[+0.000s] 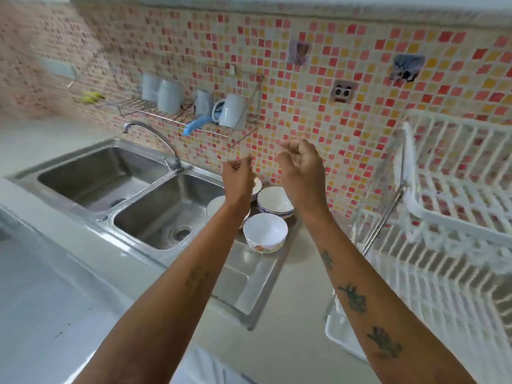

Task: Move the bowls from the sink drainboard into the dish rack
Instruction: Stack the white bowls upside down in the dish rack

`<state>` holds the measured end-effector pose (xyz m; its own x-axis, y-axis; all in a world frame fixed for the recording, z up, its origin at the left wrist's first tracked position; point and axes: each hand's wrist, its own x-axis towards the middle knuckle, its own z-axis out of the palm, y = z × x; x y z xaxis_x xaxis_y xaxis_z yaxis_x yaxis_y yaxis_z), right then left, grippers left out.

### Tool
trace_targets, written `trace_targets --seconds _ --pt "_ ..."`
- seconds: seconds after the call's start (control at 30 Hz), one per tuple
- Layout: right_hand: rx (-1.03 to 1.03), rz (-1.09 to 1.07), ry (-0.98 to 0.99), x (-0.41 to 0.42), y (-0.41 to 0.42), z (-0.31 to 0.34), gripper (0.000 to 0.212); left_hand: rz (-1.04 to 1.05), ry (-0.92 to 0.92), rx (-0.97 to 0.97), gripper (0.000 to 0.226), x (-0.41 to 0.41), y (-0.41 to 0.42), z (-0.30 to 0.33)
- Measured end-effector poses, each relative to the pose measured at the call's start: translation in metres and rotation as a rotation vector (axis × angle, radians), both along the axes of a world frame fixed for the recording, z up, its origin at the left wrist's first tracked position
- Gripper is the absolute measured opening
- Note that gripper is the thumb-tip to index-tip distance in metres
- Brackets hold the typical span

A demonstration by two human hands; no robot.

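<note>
Both forearms reach out from the bottom edge, tattooed along the right one, bare of any load. Left hand (238,176) raised over the drainboard (250,275), grip loosely curled and pinching nothing. Right hand (302,167) just beside it, equally high, grip half-folded and likewise without a bowl. Neither touching a thing.

Below and between the wrists, on the steel drainboard: nearest bowl (265,231), white with a flowered base, upright and standing apart enough for a clean lift. Behind it, blue-rimmed bowl (275,201), close against a further bowl (256,185) mostly hidden by the left hand. One more white rim (215,205) showing left of the left wrist, at the edge of the right-hand sink basin (166,214); bowl or plate, cannot tell.

Dish rack (454,217) off to the right on the table (291,342), white, two-tiered, no bowls visible in it, so likely the whole job still ahead.

Risks, as judged: wet glaze slipping from a one-handed pinch on the rim; crowded bowls at the back knocking together or chipping if one gets dragged out sideways; the piece at the basin's edge nudged in by a passing wrist; a bowl clipping the rack's upper tier on the way across. Heavy blur at the frame's edges, so exact rack slots unreadable.
</note>
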<state>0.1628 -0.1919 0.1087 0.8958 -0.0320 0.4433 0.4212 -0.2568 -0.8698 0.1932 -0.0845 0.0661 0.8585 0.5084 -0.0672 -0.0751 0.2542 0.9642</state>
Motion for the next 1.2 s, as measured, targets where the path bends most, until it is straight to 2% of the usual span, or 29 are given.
trace_targets --seconds 0.1,0.23,0.33,0.43,0.53,0.67,0.77,0.87,1.07,1.13,1.2 --pt "-0.056 0.000 0.235 0.044 0.026 -0.047 0.015 0.009 0.184 -0.051 0.020 0.017 0.033 -0.052" --pt "-0.030 -0.156 0.625 0.088 0.024 -0.122 0.022 0.005 0.429 -0.133 0.033 0.035 0.054 -0.125" --pt "-0.064 -0.264 0.762 0.111 0.014 -0.178 0.017 -0.026 0.540 -0.194 0.042 0.043 0.049 -0.169" --pt "-0.099 -0.334 0.858 0.130 0.005 -0.224 0.029 -0.078 0.571 -0.225 0.042 0.050 0.035 -0.198" --pt "-0.109 -0.314 0.894 0.129 0.006 -0.237 0.037 -0.155 0.643 -0.218 0.028 0.062 0.025 -0.219" --pt "-0.123 -0.377 0.900 0.131 0.007 -0.254 0.036 -0.189 0.691 -0.186 0.047 0.076 0.016 -0.234" --pt "-0.189 -0.410 0.901 0.134 0.007 -0.261 0.036 -0.209 0.681 -0.134 0.044 0.081 0.012 -0.238" --pt "-0.217 -0.409 0.898 0.135 0.006 -0.266 0.045 -0.223 0.695 -0.118 0.052 0.085 0.009 -0.244" --pt "-0.115 -0.380 0.897 0.129 0.007 -0.268 0.057 -0.242 0.701 -0.031 0.059 0.087 0.008 -0.252" --pt "-0.105 -0.390 0.888 0.125 0.005 -0.268 0.053 -0.236 0.707 -0.029 0.064 0.086 0.008 -0.256" --pt "-0.096 -0.395 0.861 0.124 0.004 -0.262 0.041 -0.242 0.688 -0.094 0.061 0.078 0.007 -0.245"
